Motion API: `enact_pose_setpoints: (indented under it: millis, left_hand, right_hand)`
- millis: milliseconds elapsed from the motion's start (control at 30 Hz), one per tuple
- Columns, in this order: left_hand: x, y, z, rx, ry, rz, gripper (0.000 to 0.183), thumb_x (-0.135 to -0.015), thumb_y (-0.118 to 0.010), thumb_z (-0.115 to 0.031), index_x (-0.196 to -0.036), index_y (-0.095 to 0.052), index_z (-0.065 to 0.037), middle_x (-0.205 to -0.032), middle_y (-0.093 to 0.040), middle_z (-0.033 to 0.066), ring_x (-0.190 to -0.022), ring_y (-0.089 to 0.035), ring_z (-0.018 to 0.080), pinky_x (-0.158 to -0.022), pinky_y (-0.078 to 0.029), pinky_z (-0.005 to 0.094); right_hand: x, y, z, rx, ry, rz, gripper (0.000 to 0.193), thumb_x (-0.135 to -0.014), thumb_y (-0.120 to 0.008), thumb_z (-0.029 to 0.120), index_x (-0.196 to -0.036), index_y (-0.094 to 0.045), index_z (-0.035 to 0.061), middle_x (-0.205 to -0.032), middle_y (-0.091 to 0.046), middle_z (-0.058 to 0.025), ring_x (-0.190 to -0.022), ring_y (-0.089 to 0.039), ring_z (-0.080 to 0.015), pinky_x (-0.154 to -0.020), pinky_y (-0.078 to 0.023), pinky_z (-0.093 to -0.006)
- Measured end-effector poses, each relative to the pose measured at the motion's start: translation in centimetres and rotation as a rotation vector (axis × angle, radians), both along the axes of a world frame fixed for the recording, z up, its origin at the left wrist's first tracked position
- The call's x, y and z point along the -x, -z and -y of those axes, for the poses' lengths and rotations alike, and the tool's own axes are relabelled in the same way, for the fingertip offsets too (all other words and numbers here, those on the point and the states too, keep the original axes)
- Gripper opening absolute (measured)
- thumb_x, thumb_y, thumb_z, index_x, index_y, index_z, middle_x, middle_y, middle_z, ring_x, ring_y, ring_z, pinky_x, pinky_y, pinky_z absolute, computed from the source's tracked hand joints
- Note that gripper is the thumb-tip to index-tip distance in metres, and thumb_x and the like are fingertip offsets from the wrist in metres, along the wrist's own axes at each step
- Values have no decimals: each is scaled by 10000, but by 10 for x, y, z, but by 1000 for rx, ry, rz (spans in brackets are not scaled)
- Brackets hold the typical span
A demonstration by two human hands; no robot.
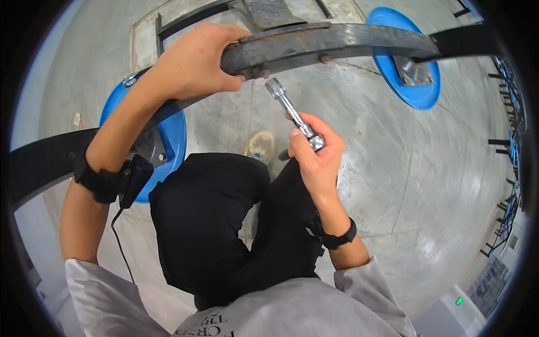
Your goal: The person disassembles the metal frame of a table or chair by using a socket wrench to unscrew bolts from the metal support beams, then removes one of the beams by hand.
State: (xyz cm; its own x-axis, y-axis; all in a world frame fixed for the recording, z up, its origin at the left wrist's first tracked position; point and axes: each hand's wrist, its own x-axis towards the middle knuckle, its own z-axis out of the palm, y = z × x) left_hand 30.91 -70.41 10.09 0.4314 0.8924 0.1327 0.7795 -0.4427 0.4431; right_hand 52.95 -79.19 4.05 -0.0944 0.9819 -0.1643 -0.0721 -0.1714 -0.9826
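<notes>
A dark, worn metal beam (359,39) runs across in front of me, bending with the lens. My left hand (196,62) grips it, fingers over the far side and partly hidden, thumb on the near side. Close to that thumb a rusty bolt (264,71) sticks out of the beam's underside, and a second bolt (324,58) sits farther right. Closed around a chrome socket wrench (287,105), my right hand (321,157) holds it by its lower end. The socket end points up toward the first bolt, seemingly just short of it.
Blue round stool seats with metal plates stand on both sides, one left (178,140) and one right (387,22). A small chrome piece (129,81) lies at the left seat's rim. My black-trousered knees (210,185) are below the beam. Dark metal frames (505,151) line the far right.
</notes>
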Motion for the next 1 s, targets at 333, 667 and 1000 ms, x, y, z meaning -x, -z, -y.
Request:
enact_pose_setpoints:
  millis: [333,667,1000]
  left_hand:
    - [16,7,-1,-13,-4,-102,577,-645,-682,-211,-1160,-536,3,-1030,-592,196,-973,-560,340,-849,-447,372]
    - [11,4,-7,111,-19,-160,581,-621,-698,-294,-1103,-516,-25,-949,-604,184,-925,-574,342,-768,-453,402]
    - [6,1,-5,138,-36,-124,565,-605,-706,-278,-1087,-518,-51,-869,-605,159,-846,-580,332,-722,-452,399]
  right_hand:
    - [-24,10,41,-5,98,111,217,-790,-624,85,-969,-645,-36,-635,-479,64,-573,-404,-11,-502,-313,-192]
    - [21,10,15,-254,95,201,226,-791,-634,101,-966,-633,-42,-582,-498,16,-524,-438,-32,-491,-361,-214]
    - [28,27,-8,-702,65,562,237,-747,-606,50,-976,-592,-9,-546,-488,-46,-455,-465,-86,-457,-389,-259]
